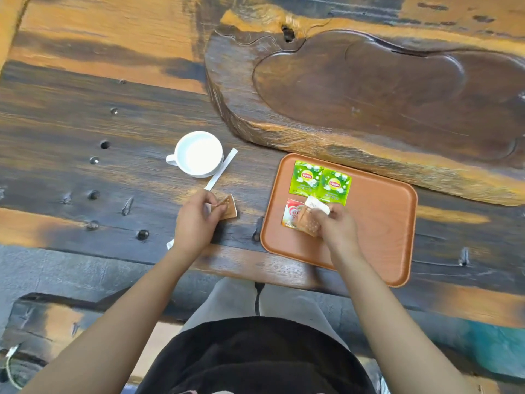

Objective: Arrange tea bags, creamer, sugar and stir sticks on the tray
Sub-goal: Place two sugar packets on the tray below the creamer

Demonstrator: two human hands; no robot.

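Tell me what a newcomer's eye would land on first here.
Two bright green tea bags lie side by side at the far left of the orange tray. Just nearer, the right hand sets brown packets onto the tray, while the left hand holds another packet over the table. A white cup stands farther left, a wrapped stir stick beside it.

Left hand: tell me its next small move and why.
Probably carry the brown packet pinched in the left hand over to the tray. The two green tea bags already lie there, and the right hand is setting similar packets beside them.
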